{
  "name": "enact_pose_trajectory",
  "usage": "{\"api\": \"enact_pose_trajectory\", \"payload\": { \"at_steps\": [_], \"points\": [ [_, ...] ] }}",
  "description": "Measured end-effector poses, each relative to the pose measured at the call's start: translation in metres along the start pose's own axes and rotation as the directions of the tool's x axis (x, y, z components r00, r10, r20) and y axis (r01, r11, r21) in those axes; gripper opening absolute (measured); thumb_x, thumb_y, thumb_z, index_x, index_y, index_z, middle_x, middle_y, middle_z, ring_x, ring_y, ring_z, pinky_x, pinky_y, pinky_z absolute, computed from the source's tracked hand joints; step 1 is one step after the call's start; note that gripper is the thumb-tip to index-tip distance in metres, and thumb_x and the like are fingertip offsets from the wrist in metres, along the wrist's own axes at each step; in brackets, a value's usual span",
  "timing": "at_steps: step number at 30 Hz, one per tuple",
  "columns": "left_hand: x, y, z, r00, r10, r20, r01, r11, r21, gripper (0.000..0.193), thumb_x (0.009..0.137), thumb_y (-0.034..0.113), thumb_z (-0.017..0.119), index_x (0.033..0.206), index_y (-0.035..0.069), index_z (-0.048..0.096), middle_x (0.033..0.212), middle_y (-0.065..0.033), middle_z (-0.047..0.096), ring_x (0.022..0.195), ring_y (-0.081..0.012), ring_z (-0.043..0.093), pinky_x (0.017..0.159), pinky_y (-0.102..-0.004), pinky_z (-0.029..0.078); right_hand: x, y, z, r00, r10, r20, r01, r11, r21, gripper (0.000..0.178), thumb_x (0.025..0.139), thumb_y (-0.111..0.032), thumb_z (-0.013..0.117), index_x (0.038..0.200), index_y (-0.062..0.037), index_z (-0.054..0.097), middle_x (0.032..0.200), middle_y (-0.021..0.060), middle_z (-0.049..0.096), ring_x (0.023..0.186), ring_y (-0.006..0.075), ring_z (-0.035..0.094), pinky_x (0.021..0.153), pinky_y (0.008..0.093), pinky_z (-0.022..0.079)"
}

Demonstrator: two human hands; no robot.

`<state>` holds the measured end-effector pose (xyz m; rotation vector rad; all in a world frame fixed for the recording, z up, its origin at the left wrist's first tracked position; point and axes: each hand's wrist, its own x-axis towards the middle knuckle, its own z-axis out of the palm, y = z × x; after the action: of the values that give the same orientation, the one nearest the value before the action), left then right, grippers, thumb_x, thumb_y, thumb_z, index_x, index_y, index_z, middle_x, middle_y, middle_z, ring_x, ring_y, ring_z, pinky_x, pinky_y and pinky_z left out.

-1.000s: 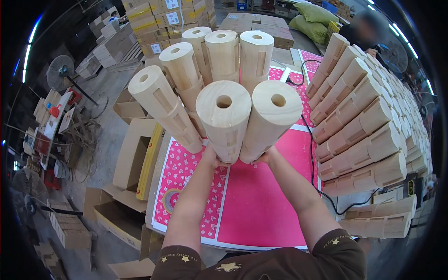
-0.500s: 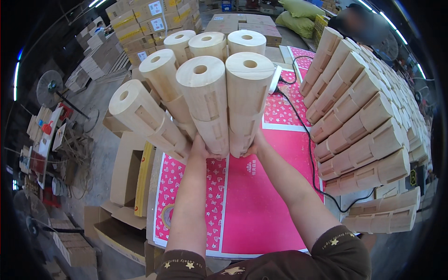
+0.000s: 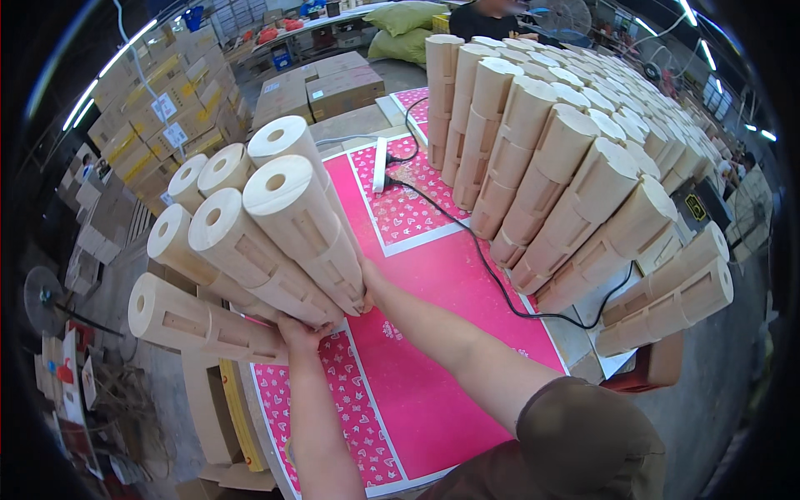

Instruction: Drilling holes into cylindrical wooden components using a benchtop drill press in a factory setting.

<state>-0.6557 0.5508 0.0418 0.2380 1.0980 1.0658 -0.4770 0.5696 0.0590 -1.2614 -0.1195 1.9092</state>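
Pale wooden cylinders with round holes in their tops and rectangular slots in their sides stand stacked in columns at the left of the table. My left hand (image 3: 302, 331) is closed at the foot of a front column (image 3: 254, 254), its fingers curled around the base. My right hand (image 3: 367, 287) grips low on the neighbouring column (image 3: 310, 221), with most of its fingers hidden behind the wood. Another leaning column (image 3: 208, 325) stands just left of my left hand.
Many similar columns (image 3: 542, 158) crowd the right side. A black cable (image 3: 492, 275) runs across the pink table covering (image 3: 450, 358) from a white power strip (image 3: 380, 165). Cardboard boxes (image 3: 346, 87) lie beyond. Another person (image 3: 487, 23) is behind the columns. An open carton (image 3: 208, 408) stands at lower left.
My view has swung to the right, so the held columns and both hands appear farther left and lower. Both hands stay at the column bases.
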Motion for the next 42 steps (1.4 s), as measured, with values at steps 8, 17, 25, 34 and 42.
{"api": "enact_pose_trajectory", "payload": {
  "at_steps": [8,17,25,34,42],
  "points": [
    [-0.017,-0.035,-0.012,0.989,0.129,-0.071,-0.139,0.977,-0.164,0.058,0.085,0.045,0.033,0.136,0.016,0.026,0.142,-0.0069,0.02,0.123,-0.0292,0.03,0.094,-0.061,0.027,0.015,0.028,-0.036,0.969,-0.105,0.226,0.092,0.994,0.067,0.073,0.077,-0.067,0.042,0.128,-0.0146,0.043,0.134,0.0142,0.036,0.122,0.0323,0.033,0.088,0.0552,0.029],
    [-0.103,-0.134,0.023,0.986,0.138,-0.093,-0.137,0.99,0.015,0.067,0.087,0.042,0.041,0.141,0.012,0.015,0.145,-0.0112,0.016,0.13,-0.0362,0.024,0.1,-0.0525,0.027,-0.165,0.134,-0.204,0.983,0.066,0.172,0.041,0.831,-0.554,0.033,0.087,-0.028,0.055,0.111,-0.0054,0.055,0.102,0.0067,0.059,0.095,0.0169,0.057,0.08,0.0342,0.048],
    [-0.233,-0.291,0.145,0.743,-0.554,0.376,0.312,0.783,0.538,0.064,0.086,0.036,0.051,0.138,0.014,0.019,0.142,-0.0172,0.019,0.12,-0.0396,0.035,0.091,-0.0573,0.038,-0.397,0.11,-0.441,0.968,0.214,-0.13,-0.25,0.812,-0.528,0.026,0.085,-0.024,0.058,0.102,-0.0043,0.061,0.095,0.0066,0.063,0.088,0.0151,0.061,0.076,0.0287,0.049],
    [-0.301,-0.441,0.246,0.685,-0.64,0.347,0.41,0.733,0.543,0.08,0.082,0.059,0.047,0.141,0.029,0.003,0.148,-0.0087,0.0,0.127,-0.0431,0.022,0.09,-0.064,0.033,-0.48,-0.029,-0.514,0.728,-0.252,-0.638,-0.057,0.905,-0.422,0.037,0.083,-0.024,0.057,0.117,-0.0095,0.052,0.1,0.0077,0.061,0.091,0.0188,0.06,0.073,0.0327,0.05],
    [-0.295,-0.528,0.298,0.902,-0.388,0.192,0.349,0.914,0.207,0.06,0.08,0.065,0.039,0.125,0.026,0.035,0.123,-0.006,0.041,0.107,-0.0294,0.044,0.073,-0.0515,0.042,-0.442,-0.028,-0.562,0.944,-0.283,-0.168,0.125,0.78,-0.613,0.038,0.084,-0.025,0.056,0.118,-0.0096,0.051,0.101,0.0078,0.061,0.091,0.0192,0.06,0.072,0.0329,0.051]
  ]
}}
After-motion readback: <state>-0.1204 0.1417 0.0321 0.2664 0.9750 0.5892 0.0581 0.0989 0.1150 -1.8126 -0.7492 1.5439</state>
